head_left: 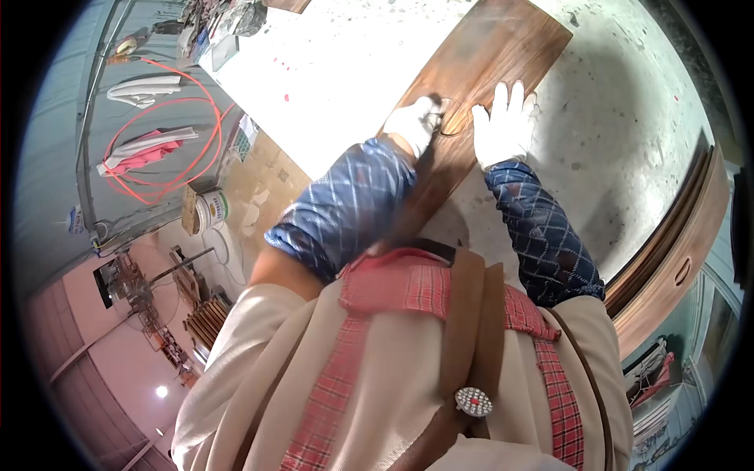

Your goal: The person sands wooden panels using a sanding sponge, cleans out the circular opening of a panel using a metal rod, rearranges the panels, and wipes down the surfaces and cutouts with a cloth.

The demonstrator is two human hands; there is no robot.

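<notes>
Our white table (338, 71), upper centre, bears a brown board (499, 51) beneath our curled left hand (412, 124), grip unclear, and spread right hand (506, 129).

Glare on white tabletop (330, 86); soft shadow right; rim bent, corners black.

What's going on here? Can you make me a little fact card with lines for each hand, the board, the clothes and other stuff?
Left hand: white-gloved left hand, fingers curled, beside the oval mark; whether it grips anything is unclear
Right hand: white-gloved right hand, fingers spread, over the board's right edge
Board: long brown wooden board with an oval mark, lying slanted
Surface: pale speckled table
Clothes: blue criss-cross sleeves
Other stuff: white bucket, orange-red hose or cord
</notes>
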